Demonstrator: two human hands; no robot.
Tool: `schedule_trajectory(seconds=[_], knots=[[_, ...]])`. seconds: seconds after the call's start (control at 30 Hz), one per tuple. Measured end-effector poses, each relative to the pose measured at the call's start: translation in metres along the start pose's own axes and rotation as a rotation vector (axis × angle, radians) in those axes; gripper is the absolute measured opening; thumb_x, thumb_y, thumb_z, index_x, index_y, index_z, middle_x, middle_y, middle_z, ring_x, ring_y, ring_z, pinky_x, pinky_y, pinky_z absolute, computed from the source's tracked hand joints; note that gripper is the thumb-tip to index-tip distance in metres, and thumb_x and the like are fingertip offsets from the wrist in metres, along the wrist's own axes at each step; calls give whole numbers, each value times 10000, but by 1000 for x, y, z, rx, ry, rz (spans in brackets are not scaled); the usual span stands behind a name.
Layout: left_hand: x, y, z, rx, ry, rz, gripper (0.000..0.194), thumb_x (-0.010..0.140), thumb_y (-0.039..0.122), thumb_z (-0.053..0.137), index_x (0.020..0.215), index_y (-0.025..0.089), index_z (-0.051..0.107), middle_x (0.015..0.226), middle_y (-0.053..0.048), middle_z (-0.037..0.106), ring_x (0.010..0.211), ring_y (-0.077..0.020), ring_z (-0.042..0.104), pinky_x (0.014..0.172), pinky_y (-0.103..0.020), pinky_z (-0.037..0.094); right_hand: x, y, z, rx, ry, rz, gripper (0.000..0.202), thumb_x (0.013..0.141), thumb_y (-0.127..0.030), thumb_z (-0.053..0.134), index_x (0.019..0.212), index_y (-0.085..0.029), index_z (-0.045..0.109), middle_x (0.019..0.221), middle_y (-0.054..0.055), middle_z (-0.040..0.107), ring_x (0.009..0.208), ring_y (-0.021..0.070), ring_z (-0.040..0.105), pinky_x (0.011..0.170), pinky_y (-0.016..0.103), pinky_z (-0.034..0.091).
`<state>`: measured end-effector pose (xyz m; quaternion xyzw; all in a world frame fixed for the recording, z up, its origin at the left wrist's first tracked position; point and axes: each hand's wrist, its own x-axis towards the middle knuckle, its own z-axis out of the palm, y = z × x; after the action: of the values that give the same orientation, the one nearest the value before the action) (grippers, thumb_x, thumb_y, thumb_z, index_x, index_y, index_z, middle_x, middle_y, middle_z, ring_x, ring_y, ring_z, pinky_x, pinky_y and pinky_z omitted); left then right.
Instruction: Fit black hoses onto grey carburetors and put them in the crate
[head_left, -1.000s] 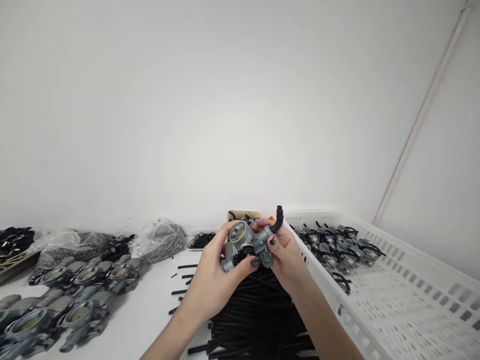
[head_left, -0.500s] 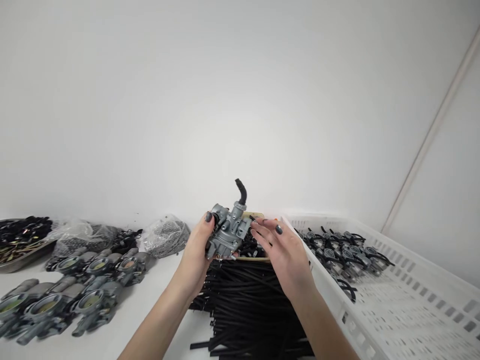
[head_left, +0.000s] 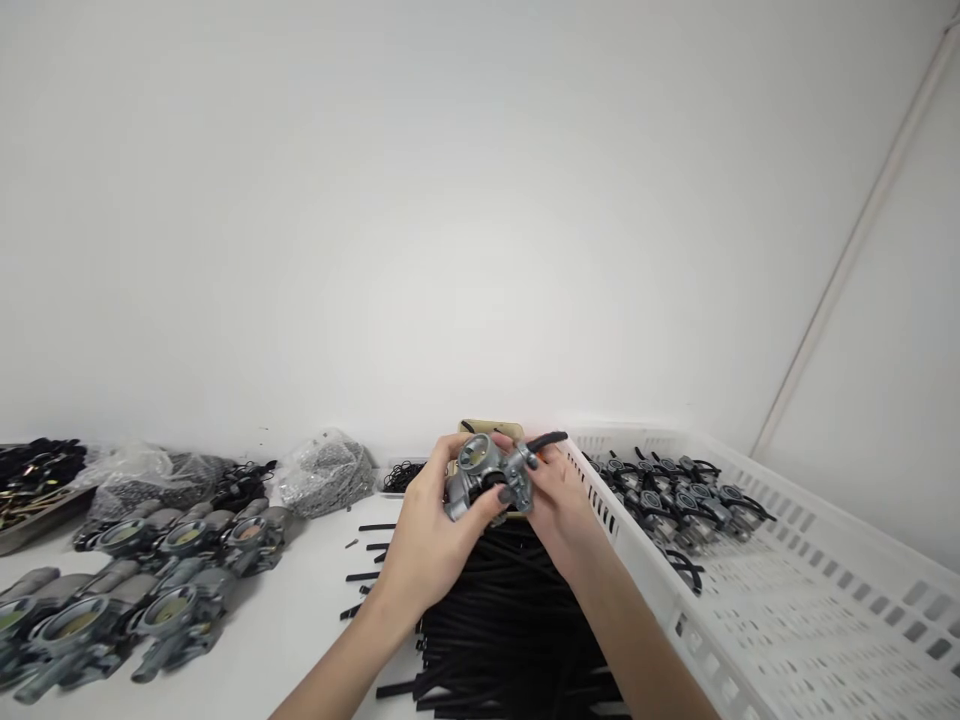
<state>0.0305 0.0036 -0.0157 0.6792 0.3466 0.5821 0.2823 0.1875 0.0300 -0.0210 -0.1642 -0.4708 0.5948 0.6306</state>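
Observation:
A grey metal carburetor (head_left: 478, 456) is held up in front of me, its round bore turned towards me. A black rubber cap (head_left: 546, 440) sticks out from it to the right. Wrapped round its left side is my left hand (head_left: 431, 535), thumb pressed across the lower front. My right hand (head_left: 562, 500) closes on the right side with fingertips near the base of the cap. Its underside is hidden by the fingers. Below both hands lies a thick pile of black rubber tubes (head_left: 517, 610).
More carburetors (head_left: 172, 610) stand in two rows at left. Behind them are plastic bags of small metal parts (head_left: 326, 475) and a metal tray (head_left: 45, 515) of dark and brass-coloured pieces. On the right, a white perforated crate (head_left: 825, 590) holds several carburetors with black tubes (head_left: 679, 500).
The carburetor has been turned so its cap points right instead of up, and it sits slightly further right. My right hand, spread beside it before, now grips it.

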Motion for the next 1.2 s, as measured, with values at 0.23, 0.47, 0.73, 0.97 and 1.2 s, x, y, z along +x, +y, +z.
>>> schedule_trajectory(seconds=[0.23,0.47,0.73,0.97,1.2], knots=[[2,1,-7,-367,-168,-249,534,924,604,547,1295,219,554,1154,-86,677,849,-220,655,648,-333,582,-2,-8,0,-19,-51,-44,213,769,-347,851,941,-243,783,1155,82,787,1132,282,704,1130,487,433],[0,4,-9,-290,-231,-237,530,924,615,540,1283,226,573,1146,-76,675,933,-240,677,749,-341,583,-3,-10,-7,-128,-178,-29,375,807,-419,819,1142,-262,754,1360,117,688,1292,296,613,1132,475,430],[-2,2,-2,-28,-84,-46,406,916,520,623,1220,252,592,1208,-47,683,1164,-252,605,932,-324,501,0,-11,-10,-167,-87,-102,279,751,-443,861,926,-237,793,1109,114,793,1137,309,698,1074,474,481],[2,-1,-2,-577,-299,-454,607,883,650,581,1296,206,605,965,-88,744,727,-234,715,541,-319,586,1,-16,-15,-195,-155,-95,370,776,-515,818,1019,-237,809,1060,116,803,1112,315,707,1034,475,505],[6,-14,9,-885,-541,-800,810,950,713,313,1009,29,742,873,-197,782,618,-250,758,450,-244,540,8,-29,-31,-360,-53,-239,247,702,-472,884,796,-251,827,876,71,800,898,259,726,874,411,566]])
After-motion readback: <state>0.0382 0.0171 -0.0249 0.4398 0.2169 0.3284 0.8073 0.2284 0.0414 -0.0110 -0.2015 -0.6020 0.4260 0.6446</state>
